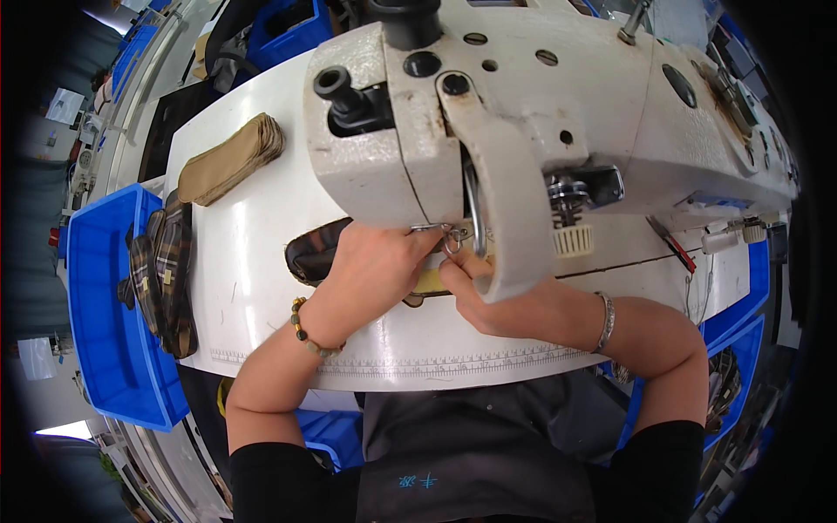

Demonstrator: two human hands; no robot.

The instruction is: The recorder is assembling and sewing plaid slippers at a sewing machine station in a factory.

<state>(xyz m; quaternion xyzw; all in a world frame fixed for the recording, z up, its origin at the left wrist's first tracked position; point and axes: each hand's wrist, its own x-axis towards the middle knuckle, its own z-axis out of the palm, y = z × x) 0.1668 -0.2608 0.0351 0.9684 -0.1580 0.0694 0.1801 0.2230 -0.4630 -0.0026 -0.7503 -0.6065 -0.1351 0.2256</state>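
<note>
A white sewing machine (366, 179) stands over the white table, its needle area just in front of my fingers. Under my hands lies a dark brown fabric piece (316, 250) with a curved end and a yellow strip (429, 281). My left hand (377, 261) is closed over it from the left, fingertips close to the metal presser foot (452, 240). From the right, my right hand (488, 292) pinches the piece beside the yellow strip. The machine's pale curved guard partly hides the right fingers, and the needle point cannot be made out.
A stack of tan fabric pieces (234, 159) lies on the table at the far left. Plaid fabric pieces (161, 275) hang over a blue bin (109, 296). Red-handled snips (676, 248) lie at the right. A printed ruler (418, 366) runs along the front edge.
</note>
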